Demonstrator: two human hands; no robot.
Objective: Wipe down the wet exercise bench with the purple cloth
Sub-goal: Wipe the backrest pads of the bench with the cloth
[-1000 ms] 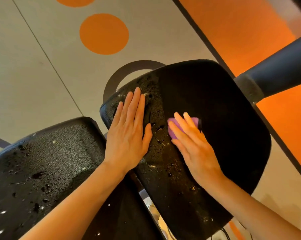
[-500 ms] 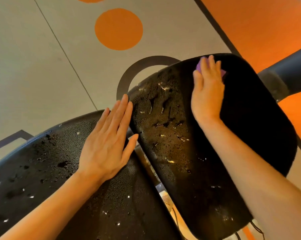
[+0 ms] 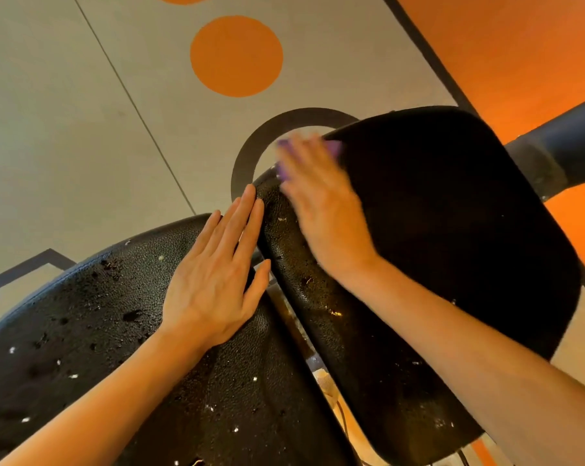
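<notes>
The exercise bench has two black textured pads. The seat pad (image 3: pixel 452 230) on the right looks mostly dry, with droplets left along its left edge. The back pad (image 3: pixel 99 331) at lower left is covered in water drops. My right hand (image 3: pixel 321 203), blurred with motion, presses the purple cloth (image 3: pixel 334 148) flat against the seat pad's far left corner; only the cloth's edges show around my fingers. My left hand (image 3: pixel 217 280) lies flat with fingers together on the back pad's upper right corner, its fingertips touching the seat pad's edge.
A grey floor with orange circles (image 3: pixel 236 55) and a dark ring marking (image 3: pixel 247 153) lies beyond the bench. An orange floor area (image 3: pixel 503 52) is at the right. A thick dark padded bar (image 3: pixel 570 139) juts in from the right, behind the seat pad.
My right hand swept the cloth from the seat pad's middle to its far edge, then left to the far left corner. My left hand moved off the seat pad onto the back pad.
</notes>
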